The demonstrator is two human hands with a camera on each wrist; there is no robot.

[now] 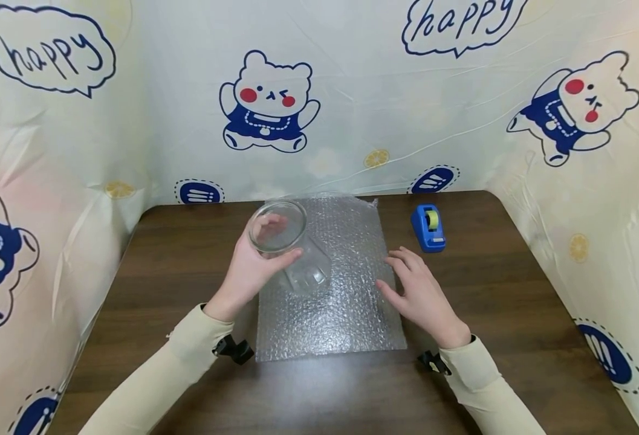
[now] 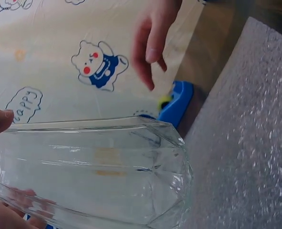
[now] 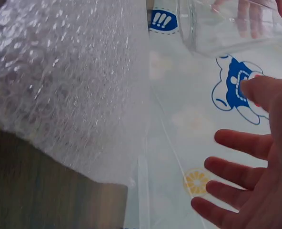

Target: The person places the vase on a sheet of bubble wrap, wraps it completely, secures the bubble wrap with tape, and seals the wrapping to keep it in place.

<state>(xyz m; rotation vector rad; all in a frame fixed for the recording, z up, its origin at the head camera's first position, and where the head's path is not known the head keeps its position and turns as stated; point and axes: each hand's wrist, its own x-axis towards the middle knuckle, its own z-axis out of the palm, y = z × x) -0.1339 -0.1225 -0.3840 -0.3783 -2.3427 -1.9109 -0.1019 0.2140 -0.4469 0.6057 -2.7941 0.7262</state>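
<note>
My left hand (image 1: pixel 251 260) grips a clear glass vase (image 1: pixel 311 266) near its round rim, thumb on one side and fingers on the other. The vase is tilted, its base pointing away from that hand, over a sheet of bubble wrap (image 1: pixel 346 314). Faceted sides and a thick base of the glass vase (image 2: pixel 98 167) show in the left wrist view. My right hand (image 1: pixel 419 293) holds nothing and hovers by the right edge of the sheet. In the right wrist view the right hand's fingers (image 3: pixel 241 171) are spread and relaxed.
A blue tape dispenser (image 1: pixel 430 229) with a yellowish roll stands at the back right of the dark wooden table (image 1: pixel 188 374). A cloth (image 1: pixel 352 121) printed with bears hangs behind the table and along both sides.
</note>
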